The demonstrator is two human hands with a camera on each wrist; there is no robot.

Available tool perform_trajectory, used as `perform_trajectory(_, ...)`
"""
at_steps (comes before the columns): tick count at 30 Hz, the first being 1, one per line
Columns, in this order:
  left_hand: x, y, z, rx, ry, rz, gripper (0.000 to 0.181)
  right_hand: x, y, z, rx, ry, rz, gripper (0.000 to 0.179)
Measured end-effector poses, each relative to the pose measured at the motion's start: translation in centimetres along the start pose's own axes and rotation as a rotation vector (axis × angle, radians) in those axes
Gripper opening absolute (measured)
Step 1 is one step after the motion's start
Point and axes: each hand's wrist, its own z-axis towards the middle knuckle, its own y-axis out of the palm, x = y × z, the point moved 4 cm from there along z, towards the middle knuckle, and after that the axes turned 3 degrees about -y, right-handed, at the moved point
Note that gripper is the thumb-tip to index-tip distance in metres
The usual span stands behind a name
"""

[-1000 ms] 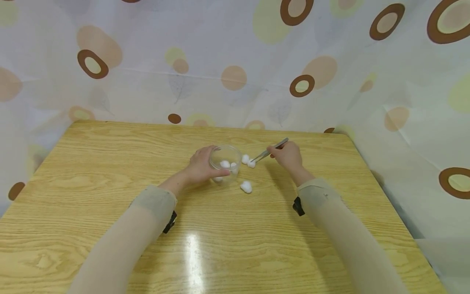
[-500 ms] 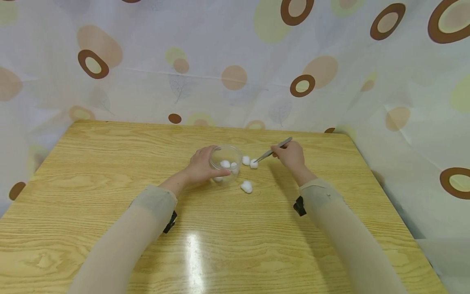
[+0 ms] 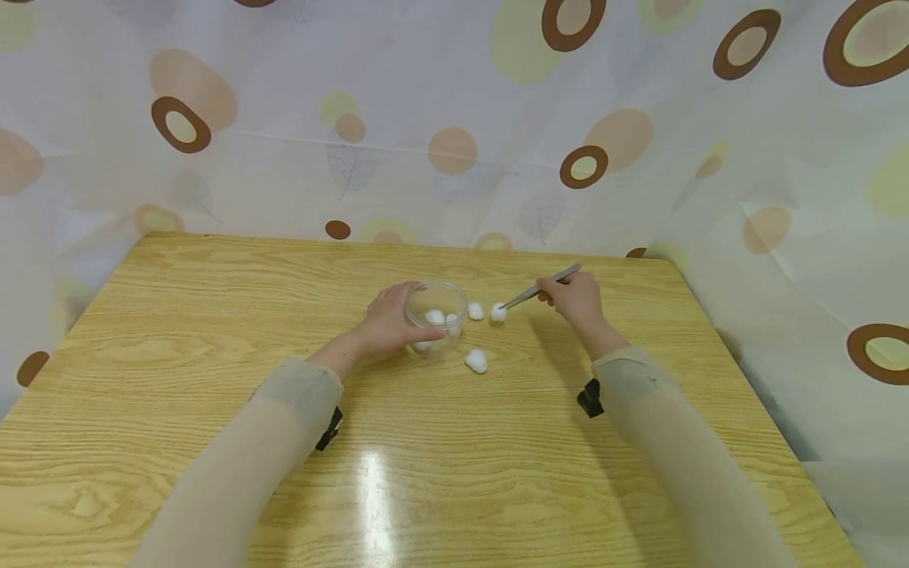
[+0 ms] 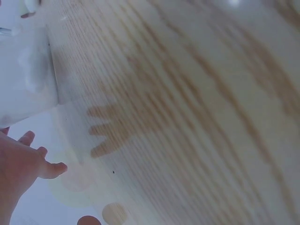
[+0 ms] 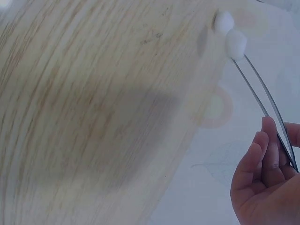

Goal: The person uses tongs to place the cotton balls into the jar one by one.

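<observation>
My left hand [image 3: 389, 319] grips the side of a clear round container [image 3: 463, 300] standing on the table, with several white cotton balls [image 3: 435, 316] inside. In the left wrist view the container [image 4: 18, 101] shows only in part, above the hand [image 4: 21, 164]. My right hand [image 3: 577, 300] pinches metal tweezers [image 3: 527, 294]. A cotton ball [image 3: 499, 314] sits at their tips, right of the container. The right wrist view shows the tweezers [image 5: 255, 86] with their tips at that cotton ball [image 5: 236, 44]; its height above the table is hard to tell.
One loose cotton ball [image 3: 475, 311] lies between the container and the tweezers' tips. Another cotton ball [image 3: 476, 361] lies nearer the front on the wooden table [image 3: 454, 457]. A patterned cloth [image 3: 398, 118] hangs behind the table and along its right side.
The right hand, with the tweezers and the cotton ball at their tips, has moved a little to the right, away from the neighbouring cotton ball. The left hand and container have stayed put.
</observation>
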Motion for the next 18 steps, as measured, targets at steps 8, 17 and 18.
perform_trajectory(8,-0.1,0.0,0.1,0.004,0.001,-0.001,0.084,-0.4,-1.0,-0.5,0.007,0.009,0.033,0.038)
perform_trajectory(17,0.0,0.0,0.1,0.003,-0.005,0.004,0.085,-0.7,-1.9,-0.7,0.018,-0.011,0.067,0.04)
perform_trajectory(18,0.0,0.1,0.1,0.002,-0.004,0.004,0.085,-0.8,-2.0,-0.8,0.019,-0.015,0.069,0.04)
